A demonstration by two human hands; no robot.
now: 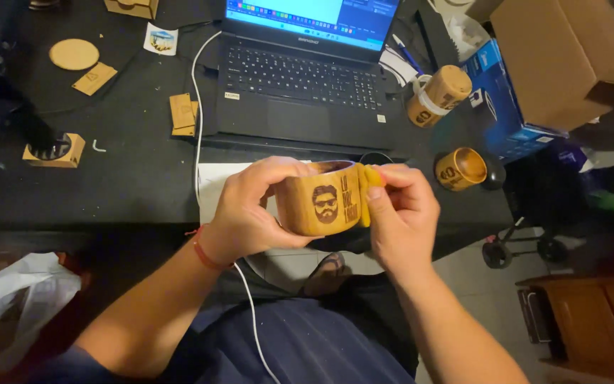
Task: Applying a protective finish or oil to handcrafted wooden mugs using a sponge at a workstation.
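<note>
Both hands grip a wooden mug engraved with a bearded face, held above the lap before a black worktop. The left hand wraps its side; the right hand pinches the yellow handle. A laptop sits behind.

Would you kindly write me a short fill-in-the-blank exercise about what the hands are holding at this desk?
1. Both hands, left hand and right hand, hold one wooden ____.
2. The laptop behind the hands has its lid ____.
3. The left wrist wears a ____ cord bracelet.

Missing words: mug; open; red
</note>
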